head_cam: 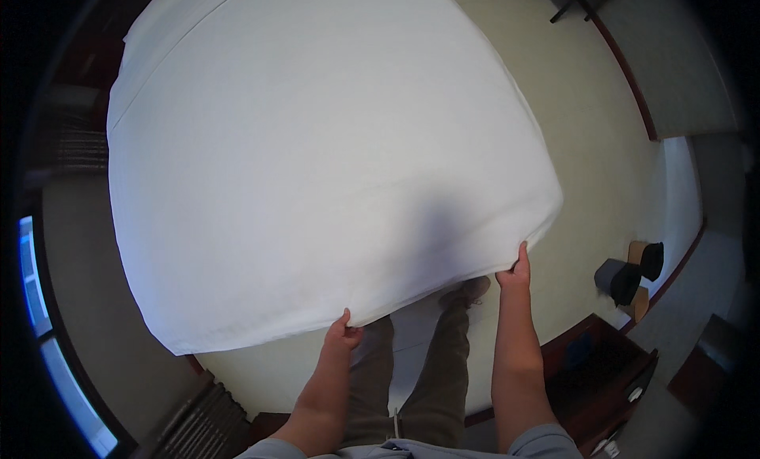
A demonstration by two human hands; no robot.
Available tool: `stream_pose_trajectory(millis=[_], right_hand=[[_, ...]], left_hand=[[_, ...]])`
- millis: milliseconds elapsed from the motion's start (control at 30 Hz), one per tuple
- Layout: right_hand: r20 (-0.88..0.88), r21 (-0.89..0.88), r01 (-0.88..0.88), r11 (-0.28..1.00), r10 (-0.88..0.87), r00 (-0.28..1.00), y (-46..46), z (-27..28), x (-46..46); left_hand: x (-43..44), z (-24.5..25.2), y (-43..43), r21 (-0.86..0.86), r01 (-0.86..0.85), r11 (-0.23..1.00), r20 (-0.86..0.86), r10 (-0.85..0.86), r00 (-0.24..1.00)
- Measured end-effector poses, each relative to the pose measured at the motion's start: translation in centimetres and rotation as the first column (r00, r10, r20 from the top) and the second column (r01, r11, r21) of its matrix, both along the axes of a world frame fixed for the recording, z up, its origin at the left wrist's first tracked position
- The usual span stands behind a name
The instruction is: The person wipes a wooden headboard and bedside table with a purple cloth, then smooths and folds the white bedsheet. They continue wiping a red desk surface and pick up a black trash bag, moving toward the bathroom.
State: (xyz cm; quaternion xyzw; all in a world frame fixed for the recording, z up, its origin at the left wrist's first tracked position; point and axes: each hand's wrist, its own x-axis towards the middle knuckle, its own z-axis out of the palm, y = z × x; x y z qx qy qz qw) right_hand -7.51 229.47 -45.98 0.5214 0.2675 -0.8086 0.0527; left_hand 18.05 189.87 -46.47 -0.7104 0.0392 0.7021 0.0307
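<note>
A bed covered with a white sheet (332,132) fills the middle of the head view. Its near edge runs slantwise in front of my legs (436,364). My left hand (345,334) grips that edge, thumb on top and fingers bent under the fabric. Farther right, close to the bed's near right corner, my right hand (518,273) holds the same edge with the thumb raised along it. The cloth lies mostly smooth, with soft folds by the right hand. A dark shadow falls on the sheet between my hands.
Pale floor (582,180) runs along the bed's right side. A dark bin (617,280) and cardboard boxes (640,303) stand by the right wall. Behind me on the right is dark red wooden furniture (594,370). A ribbed radiator (202,420) and a window (65,364) are at left.
</note>
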Motion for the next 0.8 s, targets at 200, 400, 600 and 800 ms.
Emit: stream_pose_trajectory(millis=[200, 400, 600, 800], right_hand=[[0.245, 0.112, -0.148, 0.983, 0.117, 0.962, 2.8, 0.2, -0.9], [-0.102, -0.065, -0.029, 0.997, 0.022, 0.995, 7.4, 0.1, -3.5], [0.250, -0.005, -0.214, 0.977, 0.209, 0.946, 13.9, -3.4, -1.8], [0.165, 0.283, -0.543, 0.791, 0.517, 0.840, 17.7, 0.4, 1.9]], left_hand=[[-2.6, 1.8, 3.2, -0.242, -0.079, 0.967, 0.206, 0.131, 0.970], [-4.0, -0.1, 7.7, -0.137, -0.130, 0.982, 0.100, 0.144, 0.984], [-4.1, 1.5, 14.0, -0.187, 0.201, 0.962, 0.479, -0.090, 0.873], [-11.4, 4.0, 22.3, -0.348, 0.923, 0.164, 0.549, -0.763, 0.342]])
